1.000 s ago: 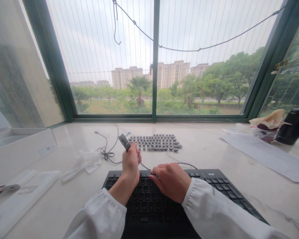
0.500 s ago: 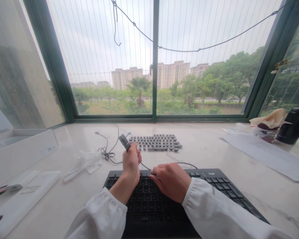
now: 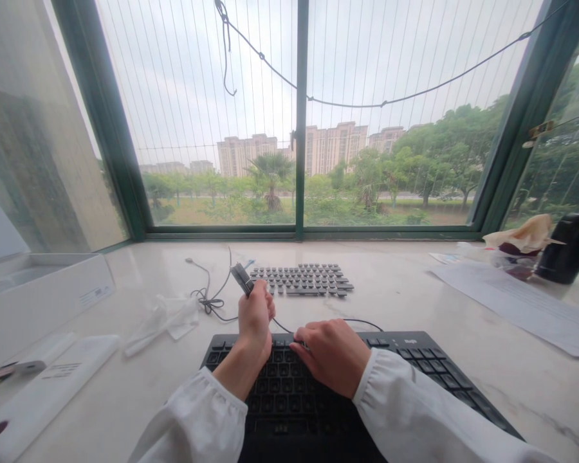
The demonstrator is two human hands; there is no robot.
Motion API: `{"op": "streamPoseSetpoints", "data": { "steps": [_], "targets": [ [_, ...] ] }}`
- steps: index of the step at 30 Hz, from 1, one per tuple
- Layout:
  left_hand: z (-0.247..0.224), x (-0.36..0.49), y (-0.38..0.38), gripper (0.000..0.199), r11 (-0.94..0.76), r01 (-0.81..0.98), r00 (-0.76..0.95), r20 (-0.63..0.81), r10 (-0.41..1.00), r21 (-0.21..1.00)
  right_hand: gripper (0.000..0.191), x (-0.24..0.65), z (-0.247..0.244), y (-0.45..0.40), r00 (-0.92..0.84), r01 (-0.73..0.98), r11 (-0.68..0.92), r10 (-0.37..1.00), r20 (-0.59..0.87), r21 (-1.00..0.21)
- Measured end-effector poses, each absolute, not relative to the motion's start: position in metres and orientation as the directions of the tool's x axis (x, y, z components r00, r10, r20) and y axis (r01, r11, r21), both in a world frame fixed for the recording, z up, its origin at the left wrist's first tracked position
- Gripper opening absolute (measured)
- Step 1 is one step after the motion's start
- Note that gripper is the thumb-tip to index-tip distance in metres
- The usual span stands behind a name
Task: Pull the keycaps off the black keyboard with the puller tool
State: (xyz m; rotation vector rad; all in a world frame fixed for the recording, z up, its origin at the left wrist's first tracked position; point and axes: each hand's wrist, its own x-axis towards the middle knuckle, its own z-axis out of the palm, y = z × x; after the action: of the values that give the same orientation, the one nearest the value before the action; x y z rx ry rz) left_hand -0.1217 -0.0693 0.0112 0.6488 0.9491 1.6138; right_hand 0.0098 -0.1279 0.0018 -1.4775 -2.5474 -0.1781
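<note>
A single head-worn camera looks forward and slightly down from close above the near edge of the bench point(image 3: 415, 296), taking in the black keyboard point(image 3: 415, 360) just below it and facing straight toward the window point(image 3: 299, 128) beyond.

Counted two hands: left hand point(image 3: 255, 316) and right hand point(image 3: 332, 355). Found one black keyboard point(image 3: 415, 363), one set of loose keycaps point(image 3: 302, 280), one small tool point(image 3: 242, 278), one white box point(image 3: 38, 296), one black cup point(image 3: 567, 247), two paper sheets point(image 3: 516, 302).
</note>
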Motion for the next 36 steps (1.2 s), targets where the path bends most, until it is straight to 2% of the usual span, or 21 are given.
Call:
{"op": "streamPoseSetpoints", "data": {
  "steps": [21, 36],
  "targets": [
    [0.0117, -0.1231, -0.0689, 0.031, -0.104, -0.532, -0.261, -0.046, 0.964, 0.84, 0.038, 0.0103, 0.0033, -0.1289, -0.485, 0.869, 0.495, 0.849, 0.208, 0.006],
    [0.0139, -0.1244, -0.0714, 0.03, -0.075, -0.535, -0.234, -0.062, 0.97, 0.841, 0.037, 0.0189, 0.0021, -0.1221, -0.546, 0.837, 0.545, 0.823, 0.158, 0.051]
  ]
}}
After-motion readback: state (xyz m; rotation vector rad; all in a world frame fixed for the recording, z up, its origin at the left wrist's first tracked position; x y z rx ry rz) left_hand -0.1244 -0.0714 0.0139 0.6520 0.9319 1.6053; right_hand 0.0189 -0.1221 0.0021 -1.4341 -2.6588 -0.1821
